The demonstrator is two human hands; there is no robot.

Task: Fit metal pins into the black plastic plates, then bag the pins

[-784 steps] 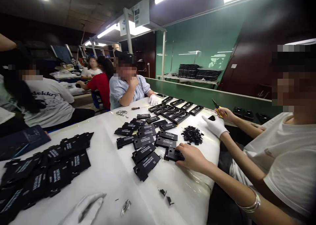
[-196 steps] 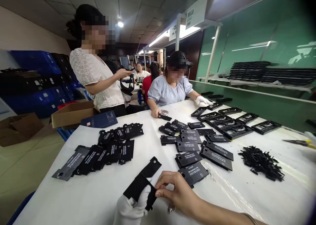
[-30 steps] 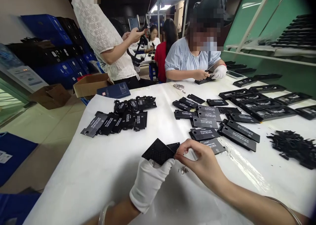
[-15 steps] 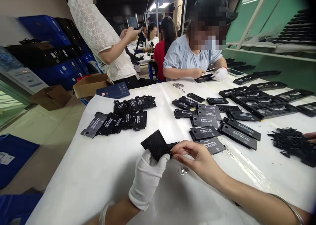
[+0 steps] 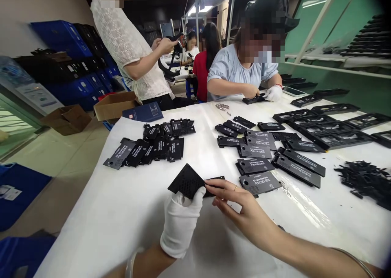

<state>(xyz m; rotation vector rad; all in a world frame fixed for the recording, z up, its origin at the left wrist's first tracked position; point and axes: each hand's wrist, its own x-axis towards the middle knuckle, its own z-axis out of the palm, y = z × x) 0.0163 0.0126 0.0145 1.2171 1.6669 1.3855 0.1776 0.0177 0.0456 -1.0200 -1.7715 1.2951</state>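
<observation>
- Gripping: white-gloved left hand pinches flat black plastic panel, tilted, above white-covered table
- Bare right hand: fingertips at panel's right side, hold can't tell
- White-printed black plastic covers beyond

Gloved left grip — black part held, bare right grip, white table

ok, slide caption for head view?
Gloved left hand holds a black plate, bare right hand at its edge, above white table.
</observation>
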